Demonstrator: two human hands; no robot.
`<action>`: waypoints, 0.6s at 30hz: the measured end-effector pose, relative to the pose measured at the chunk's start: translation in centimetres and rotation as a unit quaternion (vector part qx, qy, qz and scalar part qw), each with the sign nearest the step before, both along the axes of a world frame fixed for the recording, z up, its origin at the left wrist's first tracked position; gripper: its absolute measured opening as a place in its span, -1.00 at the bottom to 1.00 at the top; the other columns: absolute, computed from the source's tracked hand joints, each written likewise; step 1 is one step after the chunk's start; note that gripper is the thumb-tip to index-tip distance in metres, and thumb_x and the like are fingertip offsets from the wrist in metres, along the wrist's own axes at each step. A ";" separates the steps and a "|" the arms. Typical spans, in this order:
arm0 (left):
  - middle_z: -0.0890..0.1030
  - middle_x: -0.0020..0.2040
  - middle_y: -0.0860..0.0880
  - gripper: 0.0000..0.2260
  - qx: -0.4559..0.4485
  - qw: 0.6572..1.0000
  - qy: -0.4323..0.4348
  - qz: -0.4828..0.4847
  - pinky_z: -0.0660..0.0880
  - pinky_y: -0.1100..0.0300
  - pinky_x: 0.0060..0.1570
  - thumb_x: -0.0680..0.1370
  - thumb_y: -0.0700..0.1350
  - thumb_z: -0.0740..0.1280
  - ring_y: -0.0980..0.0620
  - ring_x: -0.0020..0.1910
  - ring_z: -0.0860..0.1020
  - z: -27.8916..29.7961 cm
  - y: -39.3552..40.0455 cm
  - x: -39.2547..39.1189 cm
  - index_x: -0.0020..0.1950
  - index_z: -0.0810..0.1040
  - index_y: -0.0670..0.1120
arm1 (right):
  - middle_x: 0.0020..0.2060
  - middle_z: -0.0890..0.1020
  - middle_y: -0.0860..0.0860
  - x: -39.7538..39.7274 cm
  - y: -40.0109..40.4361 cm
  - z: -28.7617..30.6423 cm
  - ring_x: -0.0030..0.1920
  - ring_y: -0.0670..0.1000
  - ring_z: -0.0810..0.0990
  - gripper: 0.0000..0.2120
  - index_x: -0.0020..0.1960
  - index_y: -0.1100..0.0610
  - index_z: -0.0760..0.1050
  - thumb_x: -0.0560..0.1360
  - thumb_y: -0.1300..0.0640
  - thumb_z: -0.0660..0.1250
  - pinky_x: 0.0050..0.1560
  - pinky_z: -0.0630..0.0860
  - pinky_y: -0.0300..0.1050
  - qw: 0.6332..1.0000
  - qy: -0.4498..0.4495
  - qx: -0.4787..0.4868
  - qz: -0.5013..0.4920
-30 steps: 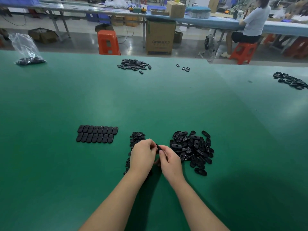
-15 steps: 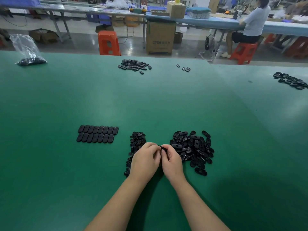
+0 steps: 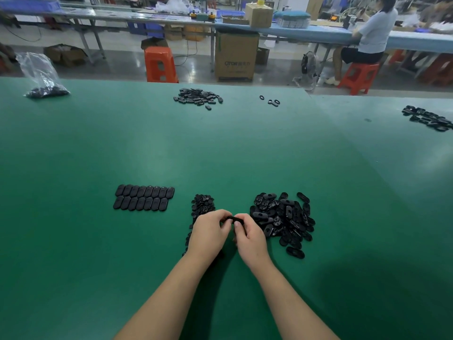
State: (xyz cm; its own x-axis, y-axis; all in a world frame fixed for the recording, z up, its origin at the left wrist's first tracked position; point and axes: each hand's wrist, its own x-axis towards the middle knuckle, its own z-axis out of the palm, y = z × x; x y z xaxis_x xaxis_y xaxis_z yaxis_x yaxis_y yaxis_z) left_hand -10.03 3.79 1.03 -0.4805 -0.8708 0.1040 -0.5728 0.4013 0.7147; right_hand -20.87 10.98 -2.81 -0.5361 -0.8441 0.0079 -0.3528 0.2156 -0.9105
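My left hand [image 3: 209, 231] and my right hand [image 3: 250, 238] meet over the green table [image 3: 220, 148], and together they pinch one small black oval plastic part [image 3: 233, 219] between curled fingers. Right of my hands lies a loose heap of black oval shells [image 3: 285, 219]. Partly hidden behind my left hand is a smaller pile of black inserts [image 3: 202, 204]. Further left, two neat rows of finished black ovals [image 3: 143, 198] lie flat on the table.
At the far table edge lie another pile of black parts [image 3: 197, 98], a few loose rings [image 3: 270, 101] and a plastic bag of parts [image 3: 41, 79]. More parts [image 3: 429, 117] lie far right. Beyond stand an orange stool [image 3: 160, 65], a cardboard box [image 3: 236, 56] and a seated person [image 3: 367, 42].
My hands closed together over the part half a second ago; now they have drawn slightly apart, and the black part shows between the fingertips. The piles have not moved.
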 end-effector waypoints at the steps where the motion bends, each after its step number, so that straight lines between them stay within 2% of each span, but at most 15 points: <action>1: 0.71 -0.10 0.11 -0.85 -0.001 1.000 0.001 -0.002 0.55 0.17 0.01 0.55 -0.11 0.37 0.14 -0.11 0.62 0.0 -0.1 0.0 0.07 0.70 0.00 | -0.26 0.60 -0.15 0.0 0.0 -0.1 -0.24 -0.07 0.56 -0.84 0.06 -0.04 0.54 0.66 0.16 0.22 -0.11 0.53 0.02 1.000 0.001 0.000 -0.002; 5: 0.71 -0.10 0.11 -0.85 -0.001 1.000 0.000 -0.007 0.54 0.18 0.01 0.55 -0.11 0.38 0.14 -0.12 0.62 0.0 -0.2 0.0 0.07 0.70 0.00 | -0.26 0.60 -0.13 0.0 -0.1 -0.2 -0.24 -0.04 0.58 -0.85 0.08 -0.01 0.55 0.66 0.17 0.22 -0.09 0.56 0.07 1.000 0.000 0.000 -0.002; 12: 0.69 -0.16 0.12 -0.86 0.003 1.000 -0.003 -0.023 0.54 0.21 -0.08 0.55 -0.12 0.37 0.17 -0.21 0.60 0.2 -0.4 0.1 0.05 0.70 0.00 | -0.28 0.61 -0.19 0.0 0.0 0.0 -0.32 -0.10 0.56 -0.74 -0.02 -0.21 0.49 0.66 0.16 0.22 -0.17 0.53 0.05 1.000 0.002 -0.003 0.008; 18: 0.66 -0.20 0.17 -0.85 0.009 0.999 -0.013 -0.036 0.48 0.33 -0.16 0.56 -0.11 0.36 0.27 -0.29 0.54 0.5 -0.5 0.2 0.06 0.70 0.03 | -0.28 0.60 -0.20 0.0 0.0 0.0 -0.31 -0.08 0.55 -0.74 -0.01 -0.21 0.50 0.66 0.16 0.21 -0.19 0.53 0.05 1.000 0.004 -0.004 0.010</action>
State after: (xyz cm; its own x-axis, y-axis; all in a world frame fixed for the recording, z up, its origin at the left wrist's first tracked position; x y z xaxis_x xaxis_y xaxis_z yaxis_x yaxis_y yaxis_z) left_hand -9.80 3.34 1.51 -0.5435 -0.8360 0.0748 -0.5619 0.4286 0.7075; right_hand -20.84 10.98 -2.80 -0.5197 -0.8542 0.0182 -0.3637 0.2019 -0.9094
